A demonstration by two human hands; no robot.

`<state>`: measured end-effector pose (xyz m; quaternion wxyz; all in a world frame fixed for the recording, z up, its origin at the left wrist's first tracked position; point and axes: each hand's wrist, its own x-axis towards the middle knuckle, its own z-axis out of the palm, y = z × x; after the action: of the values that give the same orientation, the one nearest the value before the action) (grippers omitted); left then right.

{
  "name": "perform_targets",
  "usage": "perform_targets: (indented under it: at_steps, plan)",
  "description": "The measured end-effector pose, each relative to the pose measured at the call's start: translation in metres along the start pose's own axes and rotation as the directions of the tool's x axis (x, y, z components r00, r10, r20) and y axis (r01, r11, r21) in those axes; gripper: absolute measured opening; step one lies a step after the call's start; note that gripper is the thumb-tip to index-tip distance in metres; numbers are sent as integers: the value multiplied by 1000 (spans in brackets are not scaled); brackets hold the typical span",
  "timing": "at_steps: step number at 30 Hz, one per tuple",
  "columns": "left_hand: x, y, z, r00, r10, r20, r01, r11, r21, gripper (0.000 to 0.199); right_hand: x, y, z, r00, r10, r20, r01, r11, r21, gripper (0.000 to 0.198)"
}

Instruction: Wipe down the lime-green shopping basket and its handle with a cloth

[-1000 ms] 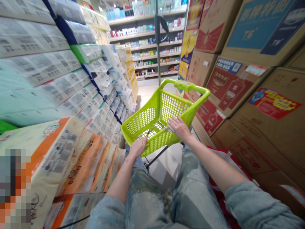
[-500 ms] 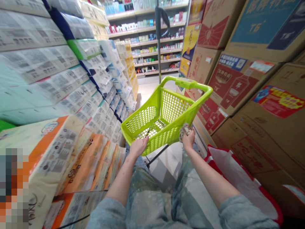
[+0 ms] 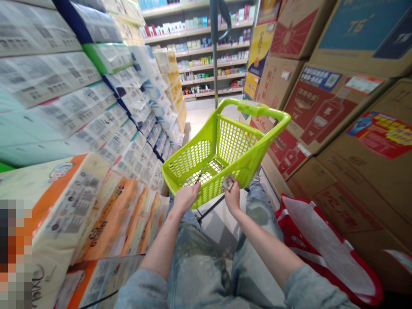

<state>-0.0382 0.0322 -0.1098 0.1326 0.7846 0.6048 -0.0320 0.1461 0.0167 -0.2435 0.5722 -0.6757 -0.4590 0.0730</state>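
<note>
A lime-green plastic shopping cart basket [image 3: 206,150] with perforated walls stands tilted in front of my knees, its interior showing a lattice floor. My left hand [image 3: 187,196] grips the near rim of the basket at its left end, thumb on top. In my right hand [image 3: 233,196] is a crumpled greyish-white cloth [image 3: 228,183], held against the outside of the near side wall. The fingers under the cloth are partly hidden. Below the basket a dark metal frame bar [image 3: 211,208] shows.
Stacked tissue packs [image 3: 106,214] line the left, close to my left arm. Cardboard cartons [image 3: 341,171] rise on the right, with a red and white bag [image 3: 328,244] before them. A grey pole [image 3: 215,64] stands behind the cart. Stocked shelves [image 3: 199,47] are farther back.
My right hand has moved left along the basket's near side wall, carrying the cloth from the right end toward the middle. My left hand keeps its place on the rim.
</note>
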Motion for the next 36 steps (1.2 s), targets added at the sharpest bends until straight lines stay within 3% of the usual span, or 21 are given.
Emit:
perform_targets:
  at_steps: [5, 9, 14, 17, 22, 29, 32, 36]
  plan:
    - [-5, 3, 1, 1000, -1, -7, 1, 1000, -5, 80, 31, 43, -11, 969, 132, -206, -155, 983, -97, 23]
    - [-6, 5, 1, 1000, -13, -14, 13, 1000, -9, 80, 38, 54, -12, 972, 128, -197, -152, 982, -116, 18]
    - [-2, 4, -1, 1000, -15, -19, 15, 1000, -7, 83, 8, 33, -4, 996, 90, -28, -91, 994, -68, 19]
    - [-1, 3, 0, 1000, -8, -30, 8, 1000, -9, 84, -3, 11, 0, 990, 116, 74, -117, 993, 5, 23]
    - [-4, 4, 1, 1000, 5, -29, -5, 1000, -16, 83, 2, -21, -4, 979, 202, 17, -202, 962, 182, 30]
    - [-5, 5, 0, 1000, -13, -26, 13, 1000, -11, 80, -12, -23, -1, 1000, 2, 2, -2, 999, 54, 25]
    - [-4, 4, 1, 999, 6, -37, -6, 1000, -12, 77, -15, -25, 0, 1000, 1, 31, -1, 1000, -5, 24]
    - [-4, 4, 2, 999, 24, -41, -23, 1000, 17, 78, -10, -49, -7, 1000, -14, 15, 13, 998, 56, 25]
